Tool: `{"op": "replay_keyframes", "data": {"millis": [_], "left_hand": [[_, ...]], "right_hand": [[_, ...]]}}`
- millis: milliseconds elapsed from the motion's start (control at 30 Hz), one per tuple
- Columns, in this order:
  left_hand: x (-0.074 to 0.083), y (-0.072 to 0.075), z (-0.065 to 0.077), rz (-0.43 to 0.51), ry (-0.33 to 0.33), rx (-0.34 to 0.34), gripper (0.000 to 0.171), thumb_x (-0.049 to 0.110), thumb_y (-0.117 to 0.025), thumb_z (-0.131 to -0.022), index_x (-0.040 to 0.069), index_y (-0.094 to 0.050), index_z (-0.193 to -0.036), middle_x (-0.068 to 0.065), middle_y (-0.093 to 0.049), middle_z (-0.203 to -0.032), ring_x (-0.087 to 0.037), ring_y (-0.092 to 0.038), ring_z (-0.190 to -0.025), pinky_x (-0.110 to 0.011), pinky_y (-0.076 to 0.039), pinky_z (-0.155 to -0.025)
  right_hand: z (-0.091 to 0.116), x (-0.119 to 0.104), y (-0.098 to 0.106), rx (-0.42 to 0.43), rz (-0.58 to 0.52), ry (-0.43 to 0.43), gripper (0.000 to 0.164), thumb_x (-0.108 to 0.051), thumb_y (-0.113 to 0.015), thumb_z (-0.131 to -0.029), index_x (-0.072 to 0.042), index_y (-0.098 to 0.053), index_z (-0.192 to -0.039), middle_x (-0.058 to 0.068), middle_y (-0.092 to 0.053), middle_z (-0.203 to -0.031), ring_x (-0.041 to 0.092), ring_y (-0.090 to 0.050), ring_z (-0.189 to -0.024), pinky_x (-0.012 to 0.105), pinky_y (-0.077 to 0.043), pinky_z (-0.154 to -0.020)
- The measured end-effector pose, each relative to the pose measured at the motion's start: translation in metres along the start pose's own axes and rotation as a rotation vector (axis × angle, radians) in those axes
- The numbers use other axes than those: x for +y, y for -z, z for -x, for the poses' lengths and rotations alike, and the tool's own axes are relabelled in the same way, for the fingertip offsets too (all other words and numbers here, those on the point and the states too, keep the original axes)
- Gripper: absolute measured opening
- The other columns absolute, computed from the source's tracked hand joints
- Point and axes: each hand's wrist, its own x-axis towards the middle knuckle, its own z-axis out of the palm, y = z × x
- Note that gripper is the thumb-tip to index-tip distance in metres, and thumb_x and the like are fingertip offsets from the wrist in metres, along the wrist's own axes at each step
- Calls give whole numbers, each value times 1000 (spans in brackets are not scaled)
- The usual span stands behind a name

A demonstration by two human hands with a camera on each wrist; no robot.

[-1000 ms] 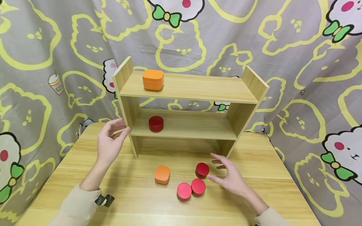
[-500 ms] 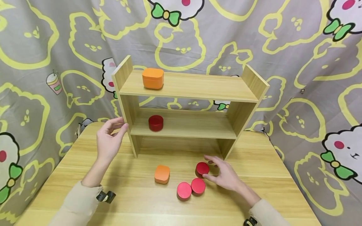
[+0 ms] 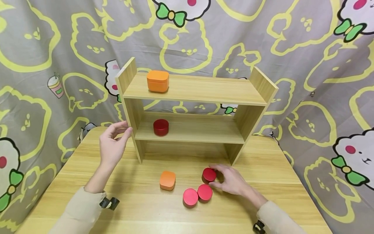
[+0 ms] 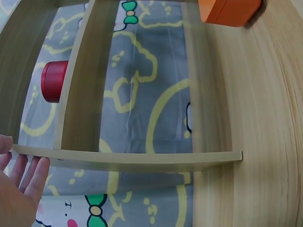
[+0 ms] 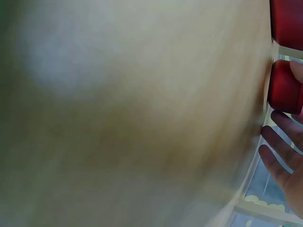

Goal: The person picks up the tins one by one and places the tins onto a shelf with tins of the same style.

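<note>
At the wooden shelf's left side panel, my left hand grips the edge; the left wrist view has its thumb on one face and fingers on the other. My right hand is at the farthest red round box on the table. Its thumb overlaps that box in the right wrist view, index finger behind it. Two more red round boxes, one left and one right, sit side by side in front. An orange square box lies to their left.
On the top shelf board stands another orange box, toward the left end. The middle board carries a dark red round box. Behind the table hangs a grey patterned curtain.
My right hand has moved left, from beside the far red round box to having thumb and index finger at its sides. The left hand has stayed at the shelf panel, nearly still.
</note>
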Motion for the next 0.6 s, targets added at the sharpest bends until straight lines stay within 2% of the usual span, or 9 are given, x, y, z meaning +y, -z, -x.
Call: {"op": "replay_keyframes", "data": {"millis": [267,400,600], "left_hand": [[0,1,-1,-23,-2,-4,27,8,-82,-92,-2,-74,-116,25,-71,-96,7,-70,-88,-5,-57,-69],[1,1,-2,-17,-6,-2,24,7,-80,-93,-3,-73,-113,25,-71,-93,7,-70,-84,-6,-57,-66],[0,0,-4,0,-10,5,21,8,-79,-94,-4,-73,-110,24,-71,-89,6,-70,-80,-7,-57,-64]], "right_hand": [[-5,-1,0,-5,58,23,61,-48,-88,-82,-16,-71,-132,-1,-77,-129,20,-74,-119,42,-64,-98],[-5,-1,0,-2,59,21,58,-48,-88,-82,-18,-72,-129,-3,-77,-126,17,-75,-115,40,-65,-94],[-4,-2,5,-18,25,-26,60,-49,-87,-83,-16,-71,-129,-3,-77,-123,14,-75,-106,34,-64,-87]]}}
